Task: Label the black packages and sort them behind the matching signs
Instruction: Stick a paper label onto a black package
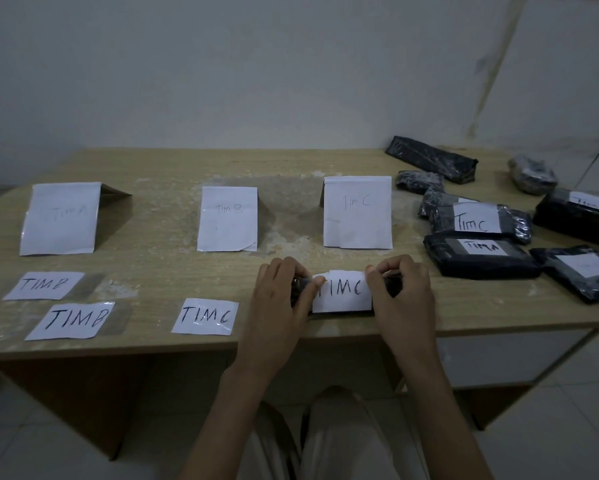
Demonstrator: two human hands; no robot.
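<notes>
Left hand (280, 292) and right hand (403, 289) gripping a small black package (393, 287) at the wooden table's (173, 164) near edge, fingers curled round its ends, white TIM C label (343, 292) on top, TIM C sign (357, 213) standing just behind, other black packages (481, 258) heaped at right.

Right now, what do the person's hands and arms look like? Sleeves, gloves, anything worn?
The left hand and right hand are bare: no gloves, and no rings that I can see. Both forearms are bare down to the frame edge, so no sleeves show, and neither wrist carries a watch or band. Below the table edge, pale trousers cover the lap.
</notes>
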